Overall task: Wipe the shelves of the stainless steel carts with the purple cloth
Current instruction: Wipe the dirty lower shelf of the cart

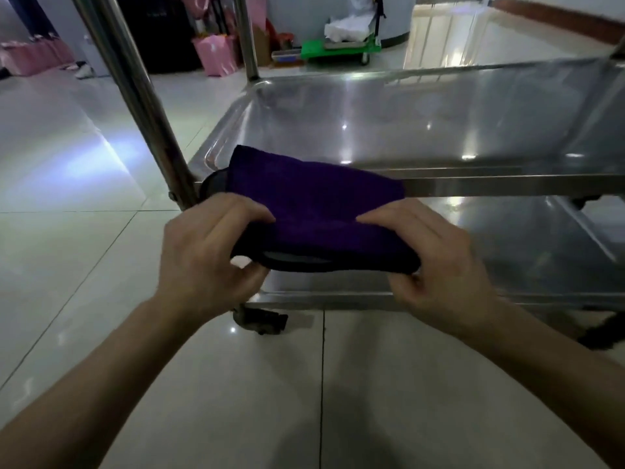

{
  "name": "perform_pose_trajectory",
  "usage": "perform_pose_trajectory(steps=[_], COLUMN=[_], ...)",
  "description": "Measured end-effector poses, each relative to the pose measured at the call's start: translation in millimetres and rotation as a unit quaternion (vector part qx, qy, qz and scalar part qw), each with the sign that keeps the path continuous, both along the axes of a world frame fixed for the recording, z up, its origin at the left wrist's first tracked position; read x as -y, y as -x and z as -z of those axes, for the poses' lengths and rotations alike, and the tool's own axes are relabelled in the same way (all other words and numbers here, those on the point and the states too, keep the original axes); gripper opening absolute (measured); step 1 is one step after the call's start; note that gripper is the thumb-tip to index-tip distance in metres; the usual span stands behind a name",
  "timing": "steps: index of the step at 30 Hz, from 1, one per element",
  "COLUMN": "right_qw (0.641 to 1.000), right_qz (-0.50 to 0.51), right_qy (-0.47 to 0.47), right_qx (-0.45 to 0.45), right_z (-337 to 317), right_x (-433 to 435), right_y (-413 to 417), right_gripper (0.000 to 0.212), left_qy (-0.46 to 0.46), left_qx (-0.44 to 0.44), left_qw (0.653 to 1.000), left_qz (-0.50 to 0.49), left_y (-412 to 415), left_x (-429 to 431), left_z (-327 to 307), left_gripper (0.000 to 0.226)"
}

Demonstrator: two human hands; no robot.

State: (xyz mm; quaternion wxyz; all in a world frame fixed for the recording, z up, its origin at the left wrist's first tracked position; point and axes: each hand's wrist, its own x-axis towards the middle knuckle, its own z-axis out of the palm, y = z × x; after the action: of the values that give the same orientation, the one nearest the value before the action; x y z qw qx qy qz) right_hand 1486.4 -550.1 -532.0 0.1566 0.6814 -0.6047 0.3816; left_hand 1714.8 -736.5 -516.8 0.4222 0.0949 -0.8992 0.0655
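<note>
a glossy pale tiled floor point(84, 231) runs back to a dim far wall where pink bags point(216, 55) stand near a green platform trolley point(338, 49) loaded with white bundles. in the foreground stands a stainless steel cart point(439, 181), seen from low down, with its upright posts point(135, 96) rising at the left, a shiny middle shelf point(406, 120) with a raised rim, and a lower shelf point(524, 238) beneath it. a caster wheel point(260, 321) shows under the near left corner.

the purple cloth point(318, 211), folded into a thick pad, is held in the air in front of the near rail of the middle shelf, its far end overlapping the shelf's front left corner in view; whether it touches the metal cannot be told. the left hand point(206, 252) grips the cloth's left end, fingers curled over the top and thumb beneath. the right hand point(436, 258) grips the right end the same way. both hands are clamped on the cloth, set apart at its two ends
</note>
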Motion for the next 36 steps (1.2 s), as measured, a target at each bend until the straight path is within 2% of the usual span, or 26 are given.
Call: perform_pose_trajectory(steps=[2, 5, 10, 13, 15, 18, 20, 25, 27, 29, 30, 32, 33, 36], right_qw=[0.998, 0.988, 0.94, 0.916, 0.9, 0.882, 0.876, 0.88, 0.846, 0.797, 0.778, 0.745, 0.73, 0.704], right_qz=[0.008, 0.018, 0.044, 0.053, 0.041, 0.009, 0.017, 0.059, 0.035, -0.003, -0.021, -0.061, -0.084, -0.113], right_qy=[-0.038, -0.133, -0.321, -0.382, -0.409, -0.42, -0.394, -0.292, -0.272, -0.273, -0.285, -0.316, -0.323, -0.325], right_qx=[0.04, 0.073, 0.11, 0.112, 0.147, 0.214, 0.277, 0.369, 0.458, 0.538, 0.56, 0.585, 0.596, 0.621], right_z=[7.1, 25.7, 85.6, 113.7, 121.0, 119.1, 111.7, 98.6, 97.4, 97.4, 97.1, 96.1, 95.2, 88.9], right_x=[-7.7, -6.9, 9.5, 15.2, 17.9, 27.2, 40.1, 79.7, 86.2, 86.7, 84.9, 78.2, 73.7, 60.2], right_y=[2.7, 8.2, 25.1, 26.1, 28.9, 40.2, 48.6, 63.8, 69.5, 76.5, 80.4, 87.3, 90.4, 98.3], right_gripper=[0.048, 0.049, 0.046, 0.045, 0.038, 0.028, 0.02, 0.014, 0.017, 0.028, 0.04, 0.063, 0.067, 0.066], left_qy=[0.012, -0.118, -0.316, -0.375, -0.396, -0.44, -0.482, -0.48, -0.513, -0.56, -0.575, -0.608, -0.633, -0.715], left_qx=[0.066, 0.148, 0.311, 0.372, 0.395, 0.404, 0.365, 0.225, 0.18, 0.137, 0.133, 0.161, 0.185, 0.246], left_qw=[0.998, 0.982, 0.896, 0.849, 0.829, 0.802, 0.797, 0.847, 0.838, 0.816, 0.807, 0.778, 0.751, 0.649], left_qz=[0.014, 0.004, -0.037, -0.027, -0.021, -0.002, -0.007, -0.044, -0.047, -0.038, -0.029, -0.002, 0.022, 0.088], left_y=[1.0, 5.8, 21.9, 28.4, 30.4, 33.9, 40.3, 61.2, 63.8, 60.8, 57.6, 49.5, 44.9, 33.9], left_x=[-4.5, 0.0, 18.1, 26.8, 34.1, 48.5, 58.2, 77.2, 80.5, 85.1, 87.2, 92.8, 94.7, 94.8], left_z=[23.0, 50.5, 93.6, 110.7, 114.5, 109.8, 103.1, 92.4, 93.3, 95.5, 94.7, 91.0, 89.0, 89.9], left_gripper=[0.03, 0.036, 0.03, 0.019, 0.019, 0.019, 0.016, 0.017, 0.011, 0.013, 0.015, 0.014, 0.019, 0.068])
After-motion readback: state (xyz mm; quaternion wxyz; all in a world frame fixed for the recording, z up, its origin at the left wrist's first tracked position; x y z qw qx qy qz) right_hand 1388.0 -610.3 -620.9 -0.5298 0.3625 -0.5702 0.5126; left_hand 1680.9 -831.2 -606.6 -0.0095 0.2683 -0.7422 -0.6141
